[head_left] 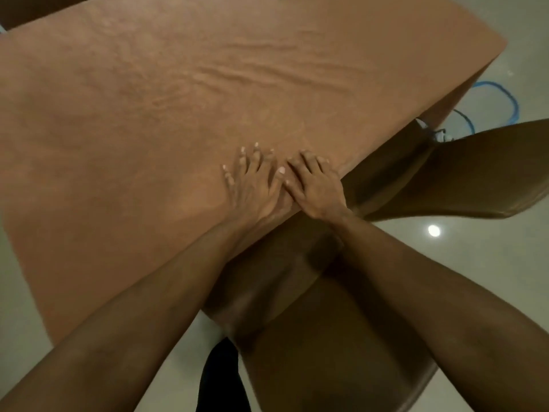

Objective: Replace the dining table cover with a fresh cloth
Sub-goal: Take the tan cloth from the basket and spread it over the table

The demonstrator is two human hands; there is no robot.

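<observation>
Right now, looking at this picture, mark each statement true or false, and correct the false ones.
1. The left hand and the right hand both rest flat on the brown cloth. True.
2. The cloth is smooth all over. False: wrinkles cross its middle.
3. The left hand pinches a fold. False: its fingers lie straight on the cloth.
4. A blue cord loops on the floor. True.
5. The hands are far apart. False: they lie side by side, thumbs touching.
</observation>
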